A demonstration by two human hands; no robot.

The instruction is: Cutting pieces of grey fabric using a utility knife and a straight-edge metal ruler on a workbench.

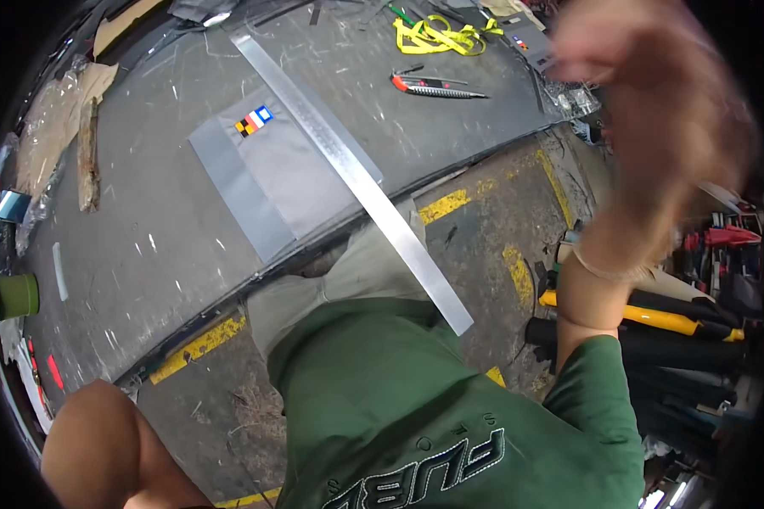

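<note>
My right hand (654, 102) is raised high at the right, close to the camera and smeared by motion, so its fingers cannot be made out. Of my left arm (102, 441) only a bent part shows at the lower left; the hand itself is out of the picture. On the dark worktable a long metal straightedge (339, 157) lies slantwise over a grey fabric piece (289, 178), its near end jutting past the table edge above my lap. A small multicoloured patch (254, 121) sits on the fabric. Beyond the straightedge rests a utility knife (437, 86) with a red end.
A tangled yellow tape (441, 36) lies at the far side, near another grey piece (526, 42). At the left are a wooden stick (89, 157), brown paper (55, 127) and a green roll (15, 295). Black and yellow rolls (662, 318) lie at the right, beside the yellow-marked floor (475, 271).
</note>
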